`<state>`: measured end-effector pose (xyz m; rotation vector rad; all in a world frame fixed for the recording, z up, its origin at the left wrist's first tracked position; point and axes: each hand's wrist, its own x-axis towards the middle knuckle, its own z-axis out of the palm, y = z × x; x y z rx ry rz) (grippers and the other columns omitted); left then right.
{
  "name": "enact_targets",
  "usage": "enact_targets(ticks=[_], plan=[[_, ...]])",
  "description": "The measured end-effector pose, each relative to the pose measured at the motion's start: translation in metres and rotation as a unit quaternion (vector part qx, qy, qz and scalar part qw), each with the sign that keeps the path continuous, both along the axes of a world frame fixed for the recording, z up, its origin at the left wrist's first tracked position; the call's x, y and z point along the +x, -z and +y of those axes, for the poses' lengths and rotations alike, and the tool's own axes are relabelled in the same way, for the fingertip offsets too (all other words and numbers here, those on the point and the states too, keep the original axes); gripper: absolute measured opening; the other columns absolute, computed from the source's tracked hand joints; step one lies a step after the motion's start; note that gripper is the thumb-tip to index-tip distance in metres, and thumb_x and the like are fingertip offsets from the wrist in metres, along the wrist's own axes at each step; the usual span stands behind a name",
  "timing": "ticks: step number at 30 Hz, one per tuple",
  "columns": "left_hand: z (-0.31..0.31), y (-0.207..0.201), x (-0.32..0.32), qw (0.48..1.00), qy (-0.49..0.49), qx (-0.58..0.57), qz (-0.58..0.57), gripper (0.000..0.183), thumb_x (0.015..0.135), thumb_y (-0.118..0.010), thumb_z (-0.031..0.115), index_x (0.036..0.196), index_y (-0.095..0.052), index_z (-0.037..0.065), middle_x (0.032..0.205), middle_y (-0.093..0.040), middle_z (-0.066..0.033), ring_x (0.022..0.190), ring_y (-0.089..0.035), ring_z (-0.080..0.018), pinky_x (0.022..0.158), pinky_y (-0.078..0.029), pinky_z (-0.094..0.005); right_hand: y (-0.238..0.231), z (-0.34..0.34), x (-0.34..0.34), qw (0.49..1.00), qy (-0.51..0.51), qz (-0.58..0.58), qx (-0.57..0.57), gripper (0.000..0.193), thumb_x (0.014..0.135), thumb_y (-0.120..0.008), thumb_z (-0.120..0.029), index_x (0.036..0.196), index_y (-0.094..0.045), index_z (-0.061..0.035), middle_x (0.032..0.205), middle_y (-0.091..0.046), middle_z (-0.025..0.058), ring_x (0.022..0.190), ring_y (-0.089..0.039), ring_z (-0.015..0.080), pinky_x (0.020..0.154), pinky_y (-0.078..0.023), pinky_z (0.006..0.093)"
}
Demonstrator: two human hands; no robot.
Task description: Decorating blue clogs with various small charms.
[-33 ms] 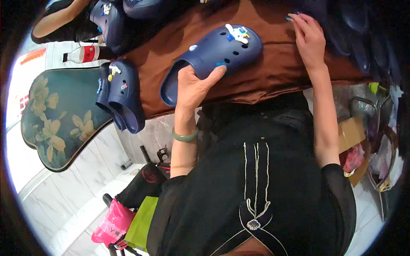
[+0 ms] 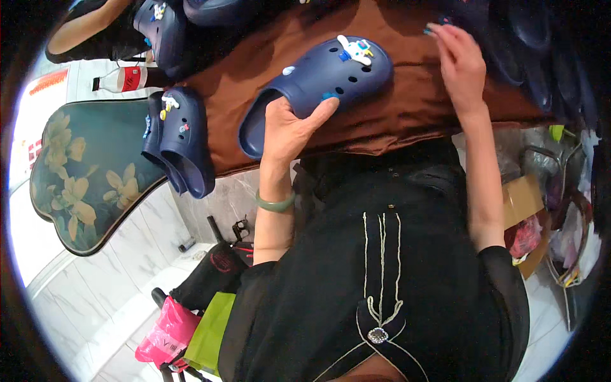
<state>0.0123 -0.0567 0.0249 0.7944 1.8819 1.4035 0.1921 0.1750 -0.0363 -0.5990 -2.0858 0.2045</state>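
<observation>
A dark blue clog point(image 2: 312, 70) lies on its sole on the brown cloth, its toe toward the upper right. White and blue charms, one shaped like a white long-eared figure point(image 2: 354, 51), sit on its upper. My left hand point(image 2: 287, 130) grips the clog by the side of its opening, the thumb lying on the upper near a blue charm point(image 2: 329, 95). Off to the right, my right hand point(image 2: 463, 73) is raised over the cloth with its fingers drawn together. A tiny blue bit shows at its fingertips, too small to name.
A pair of blue clogs with charms point(image 2: 184, 140) stands at the table's left edge, by a flowered dark green chair back point(image 2: 95, 172). A bottle with a red label point(image 2: 130, 79) lies beyond. More dark clogs point(image 2: 528, 38) crowd the right. Another person's arm point(image 2: 86, 28) shows upper left.
My right hand has shifted very slightly, its fingertips a touch lower and to the left. The left hand keeps its hold on the clog.
</observation>
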Motion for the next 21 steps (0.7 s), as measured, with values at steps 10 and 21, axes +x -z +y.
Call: enact_targets(ticks=[10, 21], plan=[[0.003, -0.004, -0.005, 0.997, 0.060, -0.032, -0.047, 0.030, 0.074, -0.078, 0.010, 0.098, -0.063, 0.000, 0.090, -0.065, -0.0009, 0.080, -0.057, -0.0083, 0.074, -0.048, -0.0247, -0.011, -0.082, -0.036, 0.985, -0.161, 0.006, 0.062, 0.037, 0.066, -0.075, -0.009, 0.102, -0.069, -0.0130, 0.092, -0.060, -0.0007, 0.081, -0.056, 0.0191, 0.074, -0.043, 0.0337], [0.003, -0.007, -0.010, 0.992, 0.084, -0.037, -0.090, 0.033, 0.075, -0.077, 0.012, 0.102, -0.063, 0.000, 0.095, -0.066, -0.0027, 0.084, -0.059, -0.0091, 0.076, -0.049, -0.0253, -0.026, -0.084, -0.034, 0.969, -0.206, -0.031, -0.134, 0.033, 0.065, -0.077, -0.008, 0.097, -0.071, -0.0139, 0.091, -0.060, 0.0002, 0.088, -0.052, 0.0209, 0.077, -0.043, 0.0333]])
